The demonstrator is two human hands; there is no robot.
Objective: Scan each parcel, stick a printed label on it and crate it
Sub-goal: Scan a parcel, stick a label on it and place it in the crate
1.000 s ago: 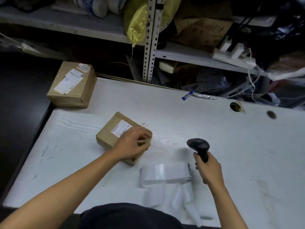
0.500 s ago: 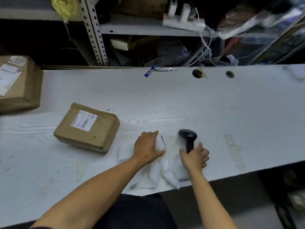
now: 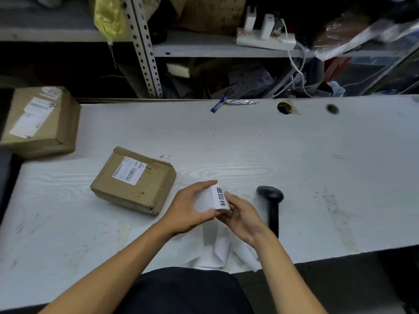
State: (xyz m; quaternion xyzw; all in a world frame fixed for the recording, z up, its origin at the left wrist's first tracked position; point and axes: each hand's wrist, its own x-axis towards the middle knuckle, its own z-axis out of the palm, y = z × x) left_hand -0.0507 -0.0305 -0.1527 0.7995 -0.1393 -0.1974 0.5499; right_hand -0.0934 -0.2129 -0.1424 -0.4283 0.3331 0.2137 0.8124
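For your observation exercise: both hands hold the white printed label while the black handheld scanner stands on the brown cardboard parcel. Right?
Not quite. The head view shows the black handheld scanner lying on the white table, apart from the brown cardboard parcel. Left hand and right hand do hold the white printed label.

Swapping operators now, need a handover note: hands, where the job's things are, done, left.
Left hand and right hand both pinch the printed label above the label strip at the table's near edge.
Scanner lies on the table right of the hands, in nobody's grip.
Small parcel sits left of the hands and bears only its barcode sticker. Larger parcel is at the far left corner.
Done: label in hand.
Left: peel it, stick it on the small parcel, crate it. No crate in view.
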